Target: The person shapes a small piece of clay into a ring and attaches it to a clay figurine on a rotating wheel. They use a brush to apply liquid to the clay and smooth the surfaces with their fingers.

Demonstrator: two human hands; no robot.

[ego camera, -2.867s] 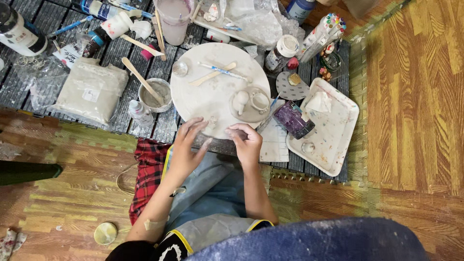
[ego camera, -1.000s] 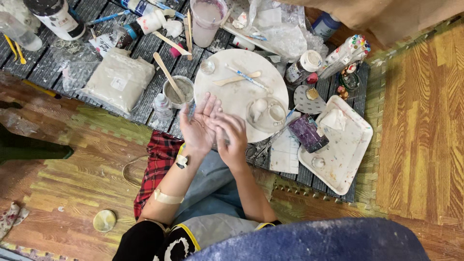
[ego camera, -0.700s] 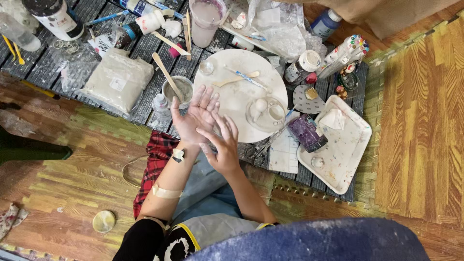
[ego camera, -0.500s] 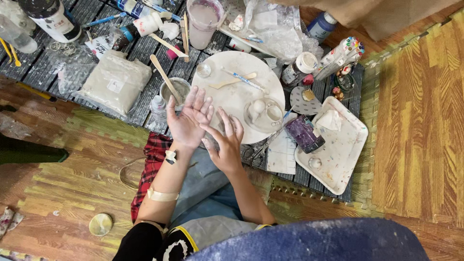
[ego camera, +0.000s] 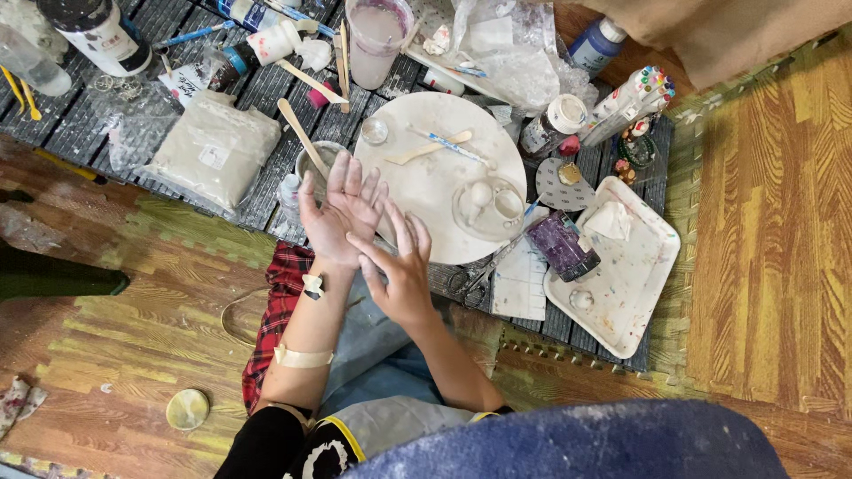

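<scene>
Palms are rubbed above the round board [ego camera: 426,191], the left hand [ego camera: 342,213] spread flat, the right hand [ego camera: 399,270] spread across it; even, light pressure looks best.

Black short sleeve, blue apron, 2 tape strips on left forearm.

Left hand [ego camera: 342,213] overlaps the rim of the small cup [ego camera: 312,166] and the round white board [ego camera: 441,173]'s near-left edge; whatever lies under the palm is out of sight. Right hand [ego camera: 401,270] covers the board's lower rim. Dark-capped bottle [ego camera: 96,31] at top left is cut by the frame edge, as is the pink-stained cup [ego camera: 378,37]. Contents of the crumpled plastic bag [ego camera: 515,53] cannot be told. Small figures [ego camera: 632,146] beside the white tray [ego camera: 652,275]: too small to identify.
</scene>
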